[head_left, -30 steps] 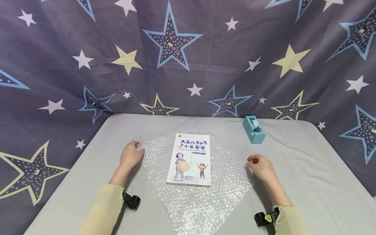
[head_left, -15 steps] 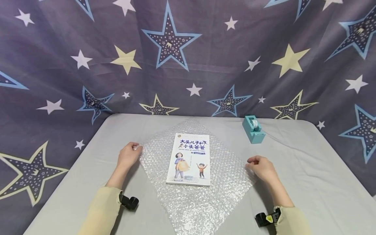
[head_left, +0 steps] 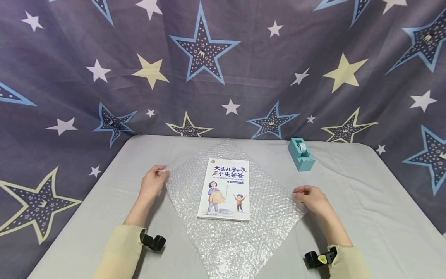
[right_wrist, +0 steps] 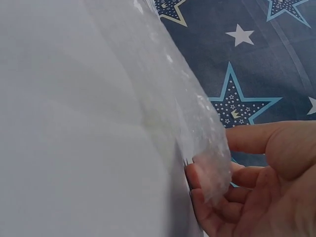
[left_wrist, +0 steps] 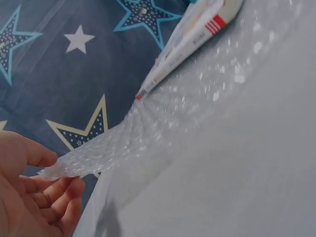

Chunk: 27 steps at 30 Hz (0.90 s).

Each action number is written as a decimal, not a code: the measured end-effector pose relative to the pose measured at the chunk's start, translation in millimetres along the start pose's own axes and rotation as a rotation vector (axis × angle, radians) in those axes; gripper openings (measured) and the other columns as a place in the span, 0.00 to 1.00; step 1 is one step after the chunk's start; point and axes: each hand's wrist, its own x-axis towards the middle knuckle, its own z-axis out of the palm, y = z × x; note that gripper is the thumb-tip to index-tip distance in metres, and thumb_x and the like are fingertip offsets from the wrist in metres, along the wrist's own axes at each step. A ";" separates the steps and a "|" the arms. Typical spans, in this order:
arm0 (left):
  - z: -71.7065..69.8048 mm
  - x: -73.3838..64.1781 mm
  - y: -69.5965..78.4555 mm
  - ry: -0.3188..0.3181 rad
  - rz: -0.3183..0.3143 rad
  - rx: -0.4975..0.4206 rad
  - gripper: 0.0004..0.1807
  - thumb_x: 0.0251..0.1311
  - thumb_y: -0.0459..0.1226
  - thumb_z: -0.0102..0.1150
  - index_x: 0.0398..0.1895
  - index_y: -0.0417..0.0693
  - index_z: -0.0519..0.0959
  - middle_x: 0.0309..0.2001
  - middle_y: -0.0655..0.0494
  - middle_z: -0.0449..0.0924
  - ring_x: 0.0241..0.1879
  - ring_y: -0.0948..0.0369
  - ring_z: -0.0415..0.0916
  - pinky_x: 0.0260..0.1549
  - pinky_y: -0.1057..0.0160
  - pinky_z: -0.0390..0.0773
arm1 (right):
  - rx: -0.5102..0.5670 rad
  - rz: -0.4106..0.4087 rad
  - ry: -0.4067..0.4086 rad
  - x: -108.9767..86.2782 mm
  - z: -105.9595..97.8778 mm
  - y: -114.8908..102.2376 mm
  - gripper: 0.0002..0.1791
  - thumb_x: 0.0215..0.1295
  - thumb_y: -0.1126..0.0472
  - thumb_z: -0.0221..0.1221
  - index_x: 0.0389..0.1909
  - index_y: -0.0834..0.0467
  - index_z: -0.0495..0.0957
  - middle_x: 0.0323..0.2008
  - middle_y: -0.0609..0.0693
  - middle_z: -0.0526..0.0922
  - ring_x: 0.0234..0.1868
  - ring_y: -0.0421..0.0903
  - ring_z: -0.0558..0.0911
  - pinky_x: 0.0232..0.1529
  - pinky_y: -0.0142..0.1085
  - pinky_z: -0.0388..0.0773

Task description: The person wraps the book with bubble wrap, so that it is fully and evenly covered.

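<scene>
A sheet of clear bubble wrap (head_left: 233, 244) lies diamond-wise on the table, with a white picture-covered book (head_left: 224, 190) flat on its middle. My left hand (head_left: 152, 184) pinches the sheet's left corner between thumb and fingers; the left wrist view shows that bubble wrap (left_wrist: 98, 153) lifted and pulled into folds beside the spine of the book (left_wrist: 182, 52). At the opposite corner, my right hand (head_left: 311, 198) pinches the wrap. In the right wrist view the bubble wrap (right_wrist: 210, 148) curves up into the right hand (right_wrist: 266, 182), and some fingertips show through it.
A teal tape dispenser (head_left: 301, 155) with a roll of tape stands at the back right of the table. Grey cloth (head_left: 369, 201) covers the tabletop. Behind it hangs a dark curtain (head_left: 251, 89) patterned with stars.
My left hand has moved slightly and taken hold of the left corner, which is now raised. The right corner has lifted a little with my right hand. The book stays in place.
</scene>
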 end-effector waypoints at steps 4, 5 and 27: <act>2.1 -3.7 2.4 -0.017 -0.007 -0.143 0.22 0.61 0.37 0.47 0.59 0.41 0.67 0.31 0.53 0.74 0.25 0.68 0.70 0.26 0.71 0.72 | 0.040 0.013 0.003 -0.1 -0.7 0.5 0.20 0.58 0.60 0.56 0.46 0.72 0.72 0.34 0.57 0.78 0.29 0.41 0.73 0.26 0.31 0.71; 2.5 -4.6 3.3 -0.020 -0.008 -0.175 0.22 0.61 0.36 0.48 0.59 0.40 0.66 0.29 0.54 0.74 0.23 0.69 0.70 0.25 0.72 0.72 | 0.050 0.018 0.004 -0.1 -0.8 0.9 0.20 0.58 0.61 0.56 0.46 0.72 0.72 0.33 0.56 0.78 0.29 0.41 0.73 0.26 0.31 0.71; 7.8 -14.6 18.2 -0.112 -0.085 -0.508 0.23 0.61 0.32 0.49 0.58 0.33 0.60 0.24 0.73 0.75 0.25 0.73 0.72 0.30 0.75 0.73 | 0.088 0.042 -0.025 0.9 -4.5 7.4 0.20 0.58 0.61 0.56 0.45 0.73 0.71 0.25 0.49 0.74 0.26 0.40 0.70 0.25 0.31 0.69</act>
